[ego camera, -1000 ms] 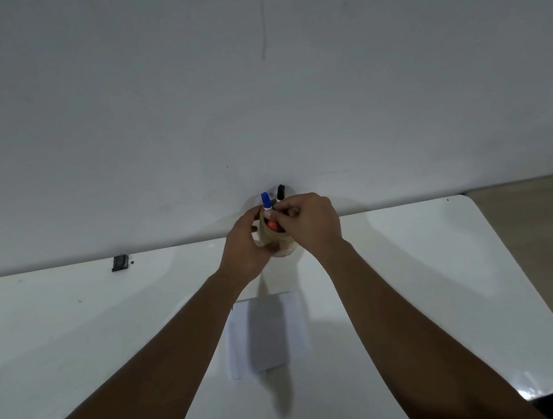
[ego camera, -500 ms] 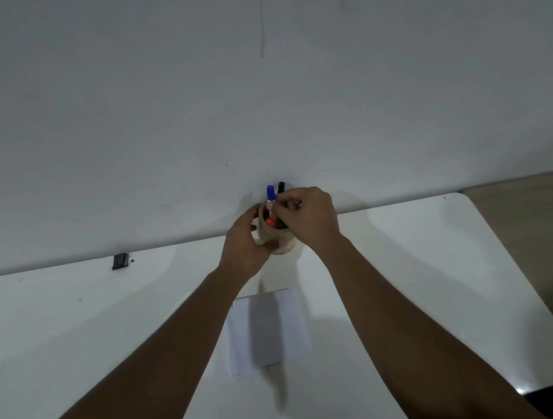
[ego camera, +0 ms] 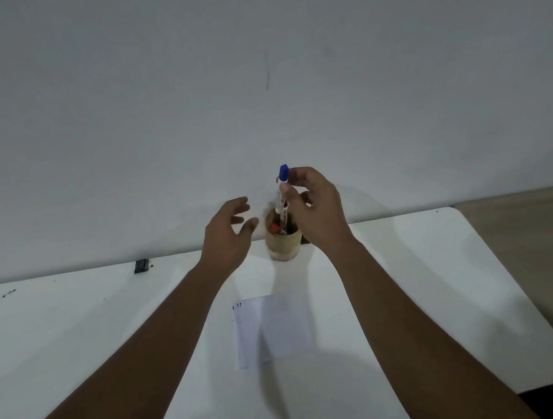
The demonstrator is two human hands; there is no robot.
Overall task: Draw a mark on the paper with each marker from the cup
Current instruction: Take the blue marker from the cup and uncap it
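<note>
A tan round cup (ego camera: 282, 244) stands at the far edge of the white table (ego camera: 414, 279), by the wall. My right hand (ego camera: 316, 208) pinches a blue-capped marker (ego camera: 282, 198) and holds it upright, its lower end still inside the cup. A red-capped marker (ego camera: 273, 227) sits low in the cup. My left hand (ego camera: 228, 237) hovers just left of the cup, fingers spread, not touching it. A white sheet of paper (ego camera: 273, 328) lies nearer to me, with small dark and red marks at its top left corner.
A small black object (ego camera: 141, 265) lies at the table's far edge to the left, with dark specks (ego camera: 9, 293) further left. The grey wall (ego camera: 254, 91) rises right behind the cup. The table's rounded right edge borders a brown floor (ego camera: 531, 249).
My right hand has risen, drawing the blue-capped marker up out of the cup. My left hand has let go of the cup and opened beside it.
</note>
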